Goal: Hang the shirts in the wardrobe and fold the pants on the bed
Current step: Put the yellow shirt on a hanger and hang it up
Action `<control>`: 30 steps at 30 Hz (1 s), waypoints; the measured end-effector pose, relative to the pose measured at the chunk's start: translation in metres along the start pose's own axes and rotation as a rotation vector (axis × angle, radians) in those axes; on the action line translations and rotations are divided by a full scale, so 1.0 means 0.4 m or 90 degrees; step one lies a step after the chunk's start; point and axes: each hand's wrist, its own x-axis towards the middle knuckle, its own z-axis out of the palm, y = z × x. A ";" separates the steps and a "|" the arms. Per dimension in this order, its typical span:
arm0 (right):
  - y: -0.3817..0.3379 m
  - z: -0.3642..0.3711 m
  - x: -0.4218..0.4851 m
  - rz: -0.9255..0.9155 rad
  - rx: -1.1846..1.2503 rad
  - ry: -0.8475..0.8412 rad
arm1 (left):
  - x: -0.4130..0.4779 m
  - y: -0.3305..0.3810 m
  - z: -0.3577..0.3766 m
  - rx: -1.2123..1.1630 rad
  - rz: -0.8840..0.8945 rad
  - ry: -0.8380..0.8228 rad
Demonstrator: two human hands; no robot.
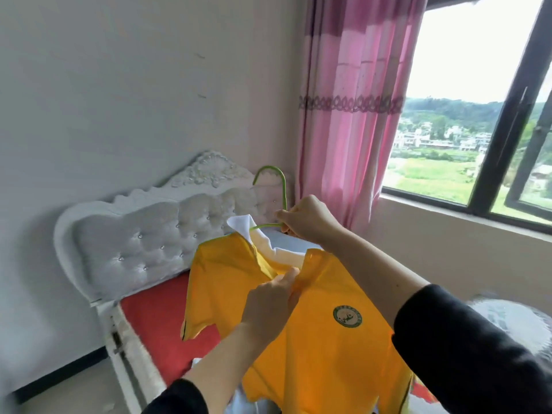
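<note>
Both sets of fingers are busy: my right hand [304, 218] pinches the green hanger [277, 198], my left hand [273, 297] grips the yellow shirt [328, 348] at its placket, above the bed [155, 327]. Hanging step; next, seat the shoulders, I judge.

A pale, bare wall [119, 85] backs a white tufted headboard [143, 243]. Pink striped curtains [349, 115] hang beside a dark-framed window [507, 130], bright with daylight over green fields. The floor [74, 389] looks pale, perhaps tiled.
</note>
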 end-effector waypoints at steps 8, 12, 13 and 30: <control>-0.211 0.185 -0.034 -0.083 0.043 -0.085 | -0.140 -0.169 -0.162 0.121 -0.156 -0.067; -0.331 0.299 -0.060 -0.118 0.049 -0.126 | -0.211 -0.281 -0.276 0.119 -0.222 -0.189; -0.363 0.330 -0.066 -0.126 0.045 -0.127 | -0.234 -0.312 -0.308 0.106 -0.235 -0.223; -1.012 0.943 -0.235 -0.323 0.026 -0.237 | -0.734 -0.878 -0.901 -0.064 -0.462 -0.208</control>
